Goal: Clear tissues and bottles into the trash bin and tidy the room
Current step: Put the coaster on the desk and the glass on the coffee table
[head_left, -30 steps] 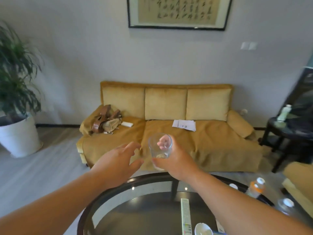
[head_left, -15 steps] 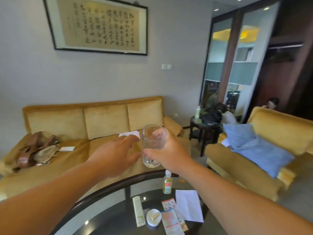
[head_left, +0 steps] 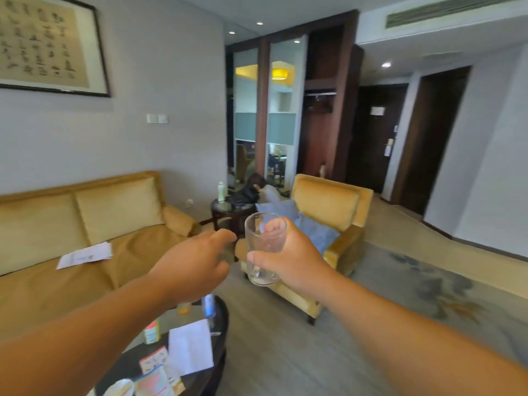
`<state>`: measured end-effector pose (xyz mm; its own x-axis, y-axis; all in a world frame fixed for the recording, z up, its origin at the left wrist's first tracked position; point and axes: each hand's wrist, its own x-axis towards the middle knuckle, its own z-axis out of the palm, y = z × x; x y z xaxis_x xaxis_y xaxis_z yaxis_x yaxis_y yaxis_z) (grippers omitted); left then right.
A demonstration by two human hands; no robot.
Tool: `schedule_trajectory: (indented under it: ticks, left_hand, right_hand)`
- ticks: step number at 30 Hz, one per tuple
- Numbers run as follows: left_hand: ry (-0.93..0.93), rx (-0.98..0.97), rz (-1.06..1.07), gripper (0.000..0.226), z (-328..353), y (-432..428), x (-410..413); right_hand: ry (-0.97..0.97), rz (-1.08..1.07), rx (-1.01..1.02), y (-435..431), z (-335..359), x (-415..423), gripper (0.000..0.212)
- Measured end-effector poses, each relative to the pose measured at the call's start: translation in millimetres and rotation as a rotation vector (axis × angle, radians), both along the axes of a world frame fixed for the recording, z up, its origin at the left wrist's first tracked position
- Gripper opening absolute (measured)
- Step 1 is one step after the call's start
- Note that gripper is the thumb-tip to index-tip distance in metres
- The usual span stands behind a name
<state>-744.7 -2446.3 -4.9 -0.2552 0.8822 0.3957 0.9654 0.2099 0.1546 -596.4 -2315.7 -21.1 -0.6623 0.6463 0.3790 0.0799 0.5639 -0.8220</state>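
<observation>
Right, status. My right hand (head_left: 294, 255) has its fingers curled round a clear glass (head_left: 264, 247), thumb on the near side. The glass is upright, in the air past the counter's (head_left: 221, 321) far-right edge, with the armchair (head_left: 328, 207) behind it. It looks near empty; there's something at the base, but I can't tell what. My left hand (head_left: 194, 264) is just beside the glass with fingers loosely spread, not touching it and holding nothing.

Task items:
- An orange-based bottle (head_left: 183, 307) and a blue-label bottle (head_left: 208, 305) stand at the counter's far edge, partly hidden by my left forearm.
- A white sheet (head_left: 190, 348), tissue or paper, lies near the counter's right edge, with leaflets (head_left: 154, 361) beside it.
- A pale bottle (head_left: 221, 192) stands upright on the small side counter (head_left: 225, 208) between the sofa (head_left: 43, 281) and the armchair.
- The trash bin is not in view.

My read is that this is the tidy part: the glass is going somewhere, not into the bin. The bottles and the sheet are not yet cleared. The next move needs a flat spot for the glass, set down level and upright. After that I need to locate the bin, then use both hands for the bottles.
</observation>
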Motion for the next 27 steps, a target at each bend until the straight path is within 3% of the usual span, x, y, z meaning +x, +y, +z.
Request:
schedule_trajectory:
  ticks: [13,27]
  left_hand:
    - [-0.032,-0.005,-0.471,0.047,-13.3,210.8,165.1]
    - [-0.061,-0.032,-0.982,0.046,-12.0,395.9,317.9]
  right_hand:
    - [-0.022,-0.458,-0.113,118.1,-8.5,224.3,0.055]
    - [0.006,-1.006,-0.055,196.8,1.2,363.0,0.054]
